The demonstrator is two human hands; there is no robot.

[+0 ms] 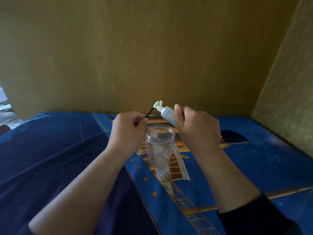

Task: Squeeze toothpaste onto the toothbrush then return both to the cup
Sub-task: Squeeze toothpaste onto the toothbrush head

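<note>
L grip pinches black toothbrush; R grip clamps white toothpaste tube, nozzle at bristles. Clear cup below, btwn hands, on blue-cloth counter. Yellow wall behind.

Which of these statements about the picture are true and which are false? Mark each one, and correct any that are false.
1. The left hand holds the toothbrush. True.
2. The toothpaste tube lies on the cloth. False: the right hand holds it up.
3. The tube's cap is flipped open. True.
4. The cup lies on its side. False: it stands upright.
5. The toothbrush stands in the cup. False: it is held above it.
</note>
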